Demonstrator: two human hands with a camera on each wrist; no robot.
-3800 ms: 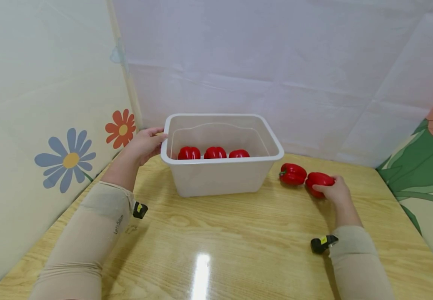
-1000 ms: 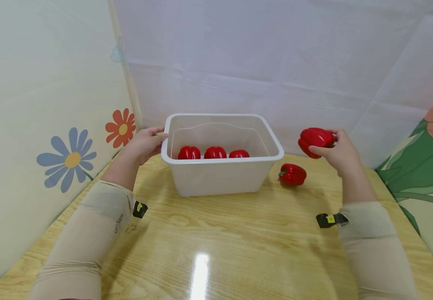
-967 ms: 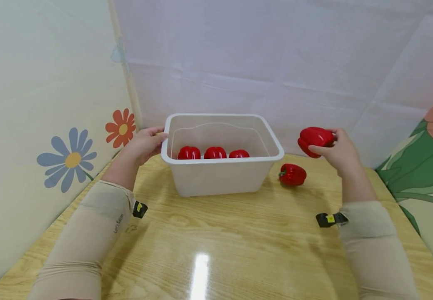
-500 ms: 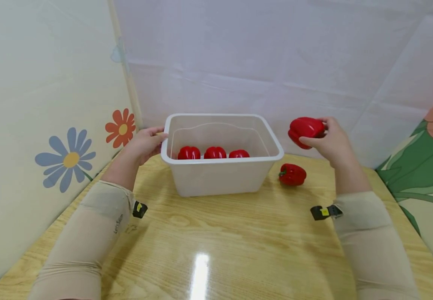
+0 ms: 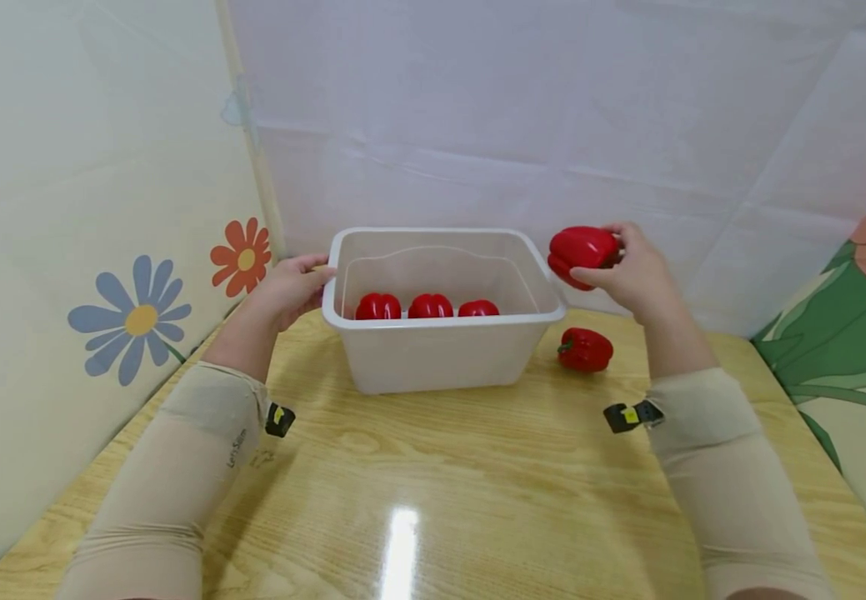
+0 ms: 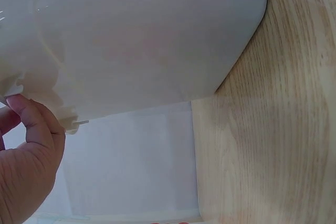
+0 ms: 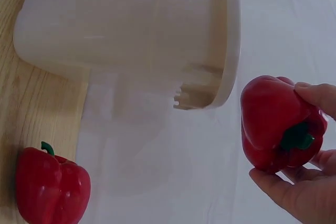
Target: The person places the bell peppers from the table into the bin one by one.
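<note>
Movement: since the frames before, the right hand [image 5: 631, 271] had lifted one red pepper [image 5: 581, 254] off the table and carried it leftward, up beside the bin's right rim.
Right grip: fingers and thumb were curled round the pepper, which hung clear of the table; the right wrist view showed its green stem toward the palm.
Left grip: the left hand [image 5: 290, 287] stayed on the left rim of the white plastic bin [image 5: 443, 317], fingers curled over its edge.
Bin contents: three red peppers [image 5: 427, 306] lay in a row on the floor.
Remaining: a second pepper [image 5: 585, 349] lay on the table just right of the bin.
Step, as judged: carrying the pepper to the bin; next it must clear the rim and be lowered inside.
Surface: a glossy wood-grain table [image 5: 478, 483] with a ceiling-light glare.
Room: pale sheeted walls, flower prints on the left panel [image 5: 140, 312].
</note>
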